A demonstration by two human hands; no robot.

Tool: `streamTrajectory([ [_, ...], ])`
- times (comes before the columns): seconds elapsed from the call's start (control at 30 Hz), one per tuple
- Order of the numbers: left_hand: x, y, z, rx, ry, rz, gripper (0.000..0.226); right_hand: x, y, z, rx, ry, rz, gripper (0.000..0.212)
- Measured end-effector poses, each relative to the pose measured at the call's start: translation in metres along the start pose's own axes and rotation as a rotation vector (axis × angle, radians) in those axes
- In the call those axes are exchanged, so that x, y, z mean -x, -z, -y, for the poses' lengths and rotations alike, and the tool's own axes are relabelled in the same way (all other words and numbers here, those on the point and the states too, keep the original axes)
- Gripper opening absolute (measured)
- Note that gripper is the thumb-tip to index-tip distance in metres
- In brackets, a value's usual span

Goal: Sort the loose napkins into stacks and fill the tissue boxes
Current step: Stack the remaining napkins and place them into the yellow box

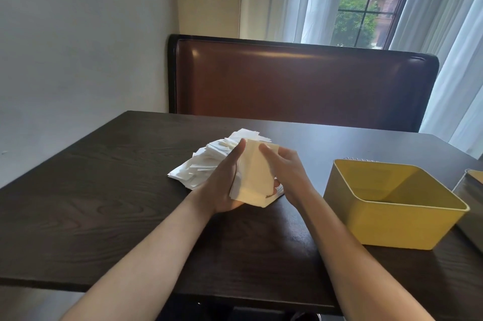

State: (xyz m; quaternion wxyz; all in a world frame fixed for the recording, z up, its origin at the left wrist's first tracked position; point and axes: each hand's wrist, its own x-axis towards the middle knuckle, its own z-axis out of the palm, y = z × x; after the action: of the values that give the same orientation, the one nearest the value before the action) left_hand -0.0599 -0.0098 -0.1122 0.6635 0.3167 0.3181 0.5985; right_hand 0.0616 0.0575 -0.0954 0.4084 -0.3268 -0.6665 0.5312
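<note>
From the head view, both hands meet over the middle of the dark wooden table (78, 190), working one bundle of napkins. The left hand (222, 182) cups the napkin stack (254, 177) from below and from the side, fingers curled up round its left edge, so the sheets rest in the palm and cannot fan out. The right hand (285, 166) closes on the stack's right edge, fingers bent over the top sheets; it seems to be squaring the edges against the other palm, which would explain why the bundle is held tilted up off the table rather than lying flat.

Just behind the hands lies the loose pile of napkins (206, 164), white, crumpled and overlapping, touching the table and partly hidden by the left hand. That heap looks like the unsorted supply, kept within easy reach.

To the right stands a yellow tissue box (392, 218), open at the top and holding nothing that shows, near the right forearm so a finished stack can drop straight in. A second container (470, 190) is cut off by the right edge of the view; what it holds cannot be told
</note>
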Motion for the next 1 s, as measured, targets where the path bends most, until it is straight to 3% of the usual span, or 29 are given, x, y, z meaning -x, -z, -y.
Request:
streamTrajectory([
  [0.17, 0.003, -0.002, -0.002, 0.066, 0.033, -0.023, 0.059, -0.005, 0.002, -0.005, -0.007, -0.037, 0.016, 0.008],
  [0.23, 0.004, -0.004, -0.002, 0.080, 0.049, -0.017, 0.054, -0.006, 0.004, -0.006, -0.002, -0.055, 0.012, 0.021],
  [0.37, 0.006, -0.006, -0.003, 0.039, 0.084, -0.035, 0.058, -0.003, 0.006, -0.004, 0.014, 0.034, -0.071, 0.013],
  [0.5, 0.007, 0.000, -0.004, -0.035, 0.130, -0.050, 0.071, -0.005, 0.007, -0.002, 0.071, 0.145, -0.038, 0.014],
  [0.67, 0.008, 0.000, -0.005, -0.035, 0.127, -0.064, 0.071, -0.005, 0.008, -0.006, 0.069, 0.126, 0.051, 0.014],
  [1.0, 0.010, -0.004, -0.006, -0.037, 0.134, -0.079, 0.064, -0.008, 0.005, -0.008, 0.104, 0.150, 0.003, 0.017],
])
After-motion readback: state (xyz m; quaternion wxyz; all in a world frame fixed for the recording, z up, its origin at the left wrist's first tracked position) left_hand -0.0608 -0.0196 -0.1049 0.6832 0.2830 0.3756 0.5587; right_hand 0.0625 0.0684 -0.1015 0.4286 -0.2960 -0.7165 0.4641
